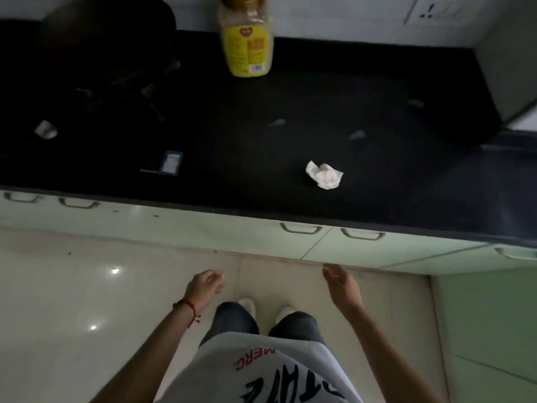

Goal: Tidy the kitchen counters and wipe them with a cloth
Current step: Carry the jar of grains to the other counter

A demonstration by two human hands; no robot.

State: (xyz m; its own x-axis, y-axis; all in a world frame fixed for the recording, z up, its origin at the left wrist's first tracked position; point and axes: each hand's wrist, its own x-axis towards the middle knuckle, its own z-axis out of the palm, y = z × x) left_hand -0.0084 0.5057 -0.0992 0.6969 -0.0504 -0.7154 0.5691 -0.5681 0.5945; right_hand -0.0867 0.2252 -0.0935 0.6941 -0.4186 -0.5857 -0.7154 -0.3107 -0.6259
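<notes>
On the black counter (261,135), well back by the tiled wall, stands a plastic jar (246,39) with a yellow label and gold lid, upright, pale grains inside. Near the front edge, right of centre, lies a crumpled white cloth (324,175), or tissue; cannot tell which. Left of it, well apart, a small blue-edged box (171,162) lies flat near the same edge. Far left sits a dark hob (96,77), barely readable in shadow, with a small shiny scrap (46,129) in front of it. A few pale flecks dot the middle and right of the stone. Counter surface is dark, glossy and smooth; its front edge runs straight above pale green cabinet doors (232,231) with metal loop handles. Open stretch of counter between jar and cloth. Person stands back on glossy cream floor tiles (72,286). Left hand (203,286) hangs low, fingers loosely curled, holding nothing; right hand (340,282) likewise empty, fingers relaxed and nearly straight. Both are clear of the counter.
</notes>
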